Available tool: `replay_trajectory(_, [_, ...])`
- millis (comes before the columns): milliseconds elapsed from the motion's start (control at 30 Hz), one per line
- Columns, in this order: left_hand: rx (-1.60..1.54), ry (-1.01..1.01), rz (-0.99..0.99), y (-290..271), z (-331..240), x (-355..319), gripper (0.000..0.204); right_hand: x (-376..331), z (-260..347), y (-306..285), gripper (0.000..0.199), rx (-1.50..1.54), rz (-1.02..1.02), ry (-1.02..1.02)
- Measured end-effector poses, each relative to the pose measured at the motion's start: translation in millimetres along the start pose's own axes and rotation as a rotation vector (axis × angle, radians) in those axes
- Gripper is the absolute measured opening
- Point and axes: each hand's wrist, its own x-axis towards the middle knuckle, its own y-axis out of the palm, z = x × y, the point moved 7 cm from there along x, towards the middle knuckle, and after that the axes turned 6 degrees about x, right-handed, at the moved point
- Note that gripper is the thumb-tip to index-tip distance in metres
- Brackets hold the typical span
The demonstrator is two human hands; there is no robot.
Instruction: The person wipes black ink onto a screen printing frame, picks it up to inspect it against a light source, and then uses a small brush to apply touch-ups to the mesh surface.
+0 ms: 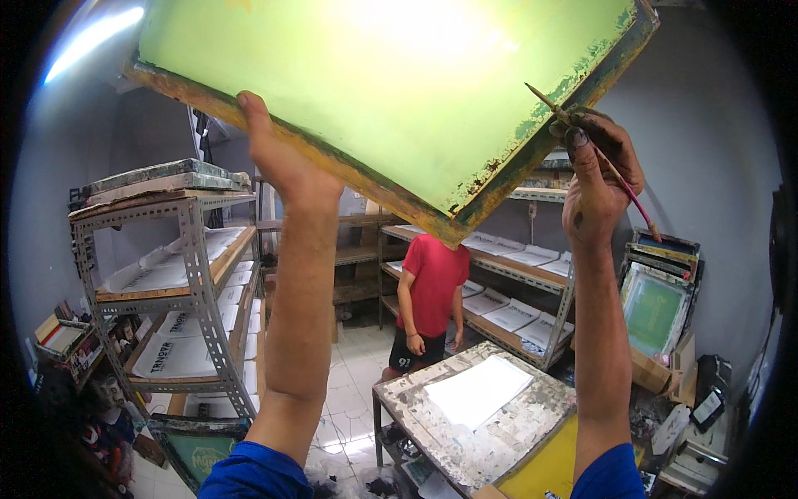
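Note:
A screen-printing frame (349, 91) with green-yellow mesh is raised high and tilted, light glowing through it. My left hand (291, 162) grips its lower left rail, the thumb lying over the front. Toward the right, my stained right hand (600, 170) pinches a thin paintbrush (625, 187) with a pinkish handle. The brush tip points up and left, over the mesh close to the frame's right rail. That hand is up against the right rail; whether its fingers also support the frame, I cannot tell. Patchy, speckled coating runs along the mesh's right edge.
A person in a red shirt (431, 279) stands beyond a stained worktable (407, 395) bearing white sheets (478, 389). Metal racks (193, 291) with printed white sheets stand left; more shelves (532, 341) line the back. Further screens (657, 308) lean at the right wall.

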Motion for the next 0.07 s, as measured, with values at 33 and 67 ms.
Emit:
replay_trajectory(33, [-0.002, -0.006, -0.007, -2.9, 0.9, 2.0, 0.061, -0.2, -0.2, 1.0, 0.018, 0.002, -0.007, -0.004])
replay_trajectory(67, [0.048, 0.018, -0.032, 0.5, -0.5, -2.8, 0.063, 0.0, -0.7, 0.3, 0.018, -0.001, -0.004, -0.003])
